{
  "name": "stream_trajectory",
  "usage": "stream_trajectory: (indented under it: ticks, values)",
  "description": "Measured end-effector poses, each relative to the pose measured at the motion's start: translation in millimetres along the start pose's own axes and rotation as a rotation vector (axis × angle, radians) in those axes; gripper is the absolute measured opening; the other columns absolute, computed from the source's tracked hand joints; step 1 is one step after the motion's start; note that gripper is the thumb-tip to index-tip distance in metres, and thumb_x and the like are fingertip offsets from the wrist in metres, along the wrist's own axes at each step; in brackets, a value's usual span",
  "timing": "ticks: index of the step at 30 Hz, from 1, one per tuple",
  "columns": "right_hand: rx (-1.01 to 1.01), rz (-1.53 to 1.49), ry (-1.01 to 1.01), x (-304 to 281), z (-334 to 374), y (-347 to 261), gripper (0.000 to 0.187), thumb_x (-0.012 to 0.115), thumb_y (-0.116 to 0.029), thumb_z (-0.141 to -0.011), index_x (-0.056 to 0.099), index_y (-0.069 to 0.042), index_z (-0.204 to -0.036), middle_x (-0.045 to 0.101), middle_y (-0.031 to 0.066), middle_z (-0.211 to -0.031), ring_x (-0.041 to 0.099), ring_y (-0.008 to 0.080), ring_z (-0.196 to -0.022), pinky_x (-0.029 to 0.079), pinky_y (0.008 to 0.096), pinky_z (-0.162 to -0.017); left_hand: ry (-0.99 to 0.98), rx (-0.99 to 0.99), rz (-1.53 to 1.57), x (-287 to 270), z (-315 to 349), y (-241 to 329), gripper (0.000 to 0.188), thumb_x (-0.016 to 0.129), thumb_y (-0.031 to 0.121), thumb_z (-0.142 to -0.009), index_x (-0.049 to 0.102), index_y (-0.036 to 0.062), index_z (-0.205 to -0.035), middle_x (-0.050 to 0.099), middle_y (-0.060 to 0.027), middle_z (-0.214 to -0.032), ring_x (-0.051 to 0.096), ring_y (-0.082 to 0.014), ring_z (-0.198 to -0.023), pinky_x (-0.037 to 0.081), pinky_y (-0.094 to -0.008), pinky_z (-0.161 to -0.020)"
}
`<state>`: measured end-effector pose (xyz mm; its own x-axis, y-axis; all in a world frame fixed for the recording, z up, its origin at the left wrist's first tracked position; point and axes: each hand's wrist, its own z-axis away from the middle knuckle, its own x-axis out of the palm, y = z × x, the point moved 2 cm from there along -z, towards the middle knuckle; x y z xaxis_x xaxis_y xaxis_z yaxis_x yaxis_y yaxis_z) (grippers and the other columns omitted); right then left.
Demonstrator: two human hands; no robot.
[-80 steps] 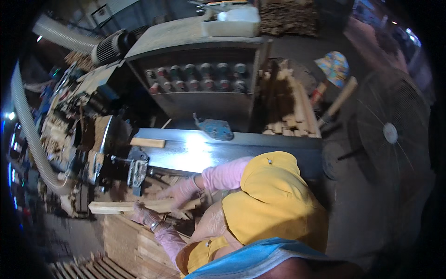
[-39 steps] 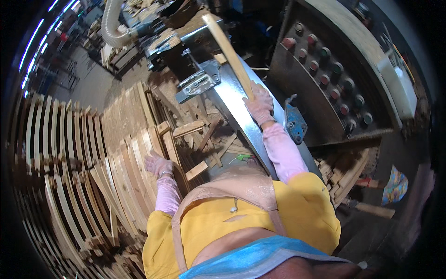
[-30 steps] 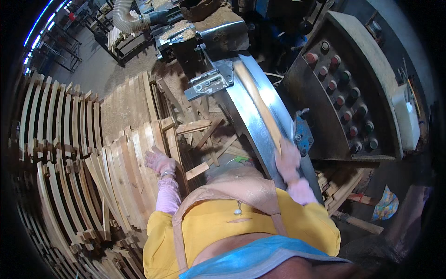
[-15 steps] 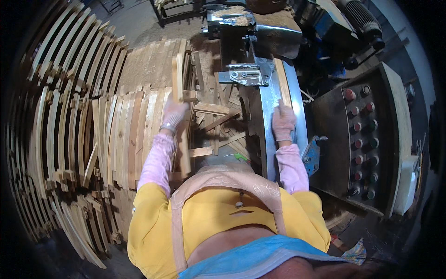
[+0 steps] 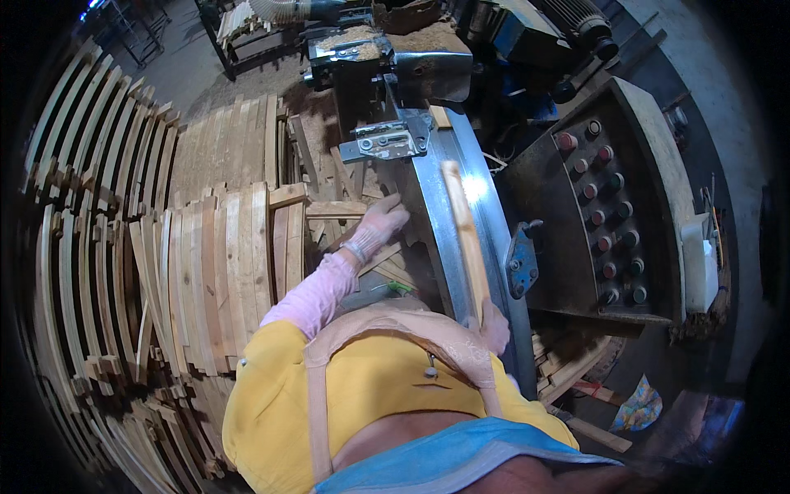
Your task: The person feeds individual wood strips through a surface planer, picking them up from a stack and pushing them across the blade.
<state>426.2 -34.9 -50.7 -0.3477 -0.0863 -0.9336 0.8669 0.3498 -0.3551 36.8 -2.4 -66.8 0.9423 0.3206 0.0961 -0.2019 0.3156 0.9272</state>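
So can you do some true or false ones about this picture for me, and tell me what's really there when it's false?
1. The right hand holds the near end of a wooden strip. True.
2. Both hands are on that strip. False: the left hand is away from it, left of the metal bed.
3. Lots of stacked wood stands on the person's left. True.
4. The person is dressed all in green. False: the top is yellow.
5. There are no buttons anywhere. False: a button panel stands on the right.
6. A blue bracket sits between the strip and the button panel. True.
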Motion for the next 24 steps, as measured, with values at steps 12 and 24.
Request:
stream_trajectory:
  ticks: [12,24]
  values:
    - [-0.123,0.046,0.489,68,-256,-73,0.058,0.069,-0.04,-0.093,0.057,-0.017,-0.145,0.066,0.0126,-0.128,0.063,0.0353,-0.113,0.049,0.0514,-0.098,0.468,-0.082,-0.503,-78,78,-19,0.071,0.07,0.042,-0.083,0.059,0.0049,-0.142,0.068,-0.0244,-0.131,0.064,-0.0381,-0.124,0.05,-0.0421,-0.104]
    - [-0.001,0.01,0.066,6,-86,-39,0.049,0.072,-0.021,-0.087,0.064,-0.011,-0.134,0.07,0.0193,-0.116,0.065,0.0438,-0.102,0.052,0.0561,-0.089,0.747,-0.5,-1.392,-176,185,-64,0.078,0.063,0.03,-0.092,0.034,0.0101,-0.161,0.026,-0.0228,-0.169,0.019,-0.0416,-0.158,0.006,-0.0577,-0.128]
